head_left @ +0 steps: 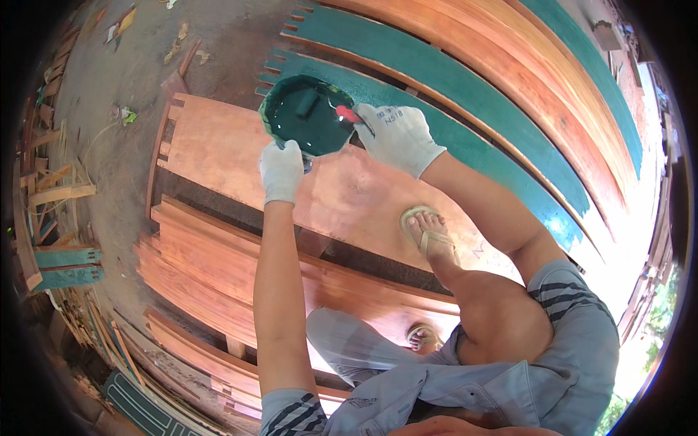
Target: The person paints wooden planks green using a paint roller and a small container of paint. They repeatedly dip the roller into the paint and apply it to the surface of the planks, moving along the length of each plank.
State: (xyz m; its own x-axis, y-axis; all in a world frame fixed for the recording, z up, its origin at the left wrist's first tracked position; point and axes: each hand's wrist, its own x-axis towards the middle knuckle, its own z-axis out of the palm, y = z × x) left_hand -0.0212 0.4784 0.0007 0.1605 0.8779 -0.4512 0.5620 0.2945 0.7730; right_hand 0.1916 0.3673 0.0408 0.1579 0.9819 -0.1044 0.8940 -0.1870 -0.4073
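Observation:
My left hand, in a white glove, grips the near rim of a round paint bucket holding dark green paint. A roller head, coated in green, is inside the bucket at the paint. My right hand, also gloved, is closed around the handle of this paint roller, whose red part shows beyond the fingers. The bucket hangs over the edge between a bare reddish wooden board and a green-painted board.
More painted boards and bare planks lie side by side beyond. My sandalled foot stands on the bare board. Stacked planks are on the near side. Scrap wood lines the left; litter dots the ground.

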